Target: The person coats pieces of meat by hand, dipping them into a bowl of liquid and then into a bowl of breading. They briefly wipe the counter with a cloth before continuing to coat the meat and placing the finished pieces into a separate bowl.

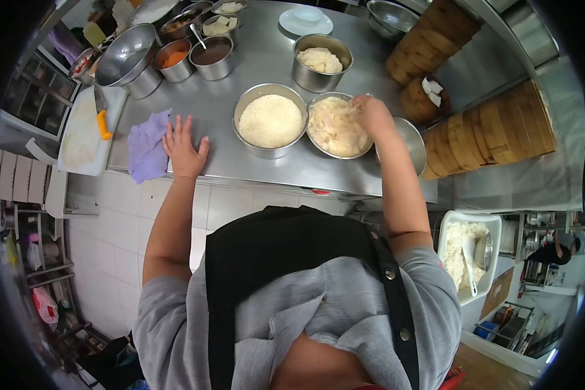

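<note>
My left hand [185, 148] lies flat on the steel counter with its fingers spread, the fingertips touching or close to a crumpled purple cloth [149, 144]. Over the right side of a metal bowl [340, 156] is my right hand [372, 116], its fingers curled together. A pale, wet, lumpy mixture [331, 125] fills that bowl. What the fingers hold, if anything, is too small to make out. Left of it, nearly touching, stands a metal pot [270, 153] of pale dry crumbs [271, 121]. Behind them is a deeper pot [315, 79] with a pale, clumped food [320, 60].
On the left, a knife with an orange handle [104, 125] rests on a white cutting board [84, 153]. Several metal containers, including one of brown sauce [211, 53], line the back left. Bamboo steamers [491, 133] are stacked at right. A white tub [495, 237] of rice sits lower right.
</note>
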